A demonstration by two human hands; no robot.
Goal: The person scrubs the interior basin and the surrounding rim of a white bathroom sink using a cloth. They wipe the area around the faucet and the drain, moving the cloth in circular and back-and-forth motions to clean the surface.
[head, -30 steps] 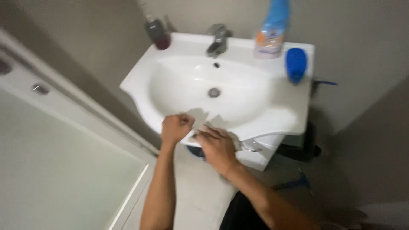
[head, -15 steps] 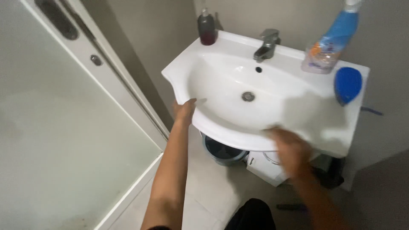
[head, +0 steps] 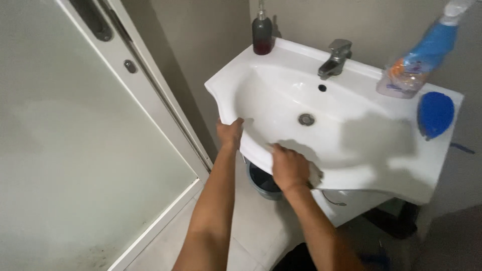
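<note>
White ceramic sink sits right in front of both hands, long axis running L-R across them, basin just beyond the fingertips. Left hand curls over the front rim near its left corner; right hand lies flat, fingers together, on the rim's middle, nearer the drain. Blue sponge and spray bottle sit far right of the right hand; 1 soap dispenser beyond the left.

Can't see what the right hand presses on the sink rim, fingers curled over it. Under that hand, bucket half hidden by the sink. Far right, spray bottle top cut off.
</note>
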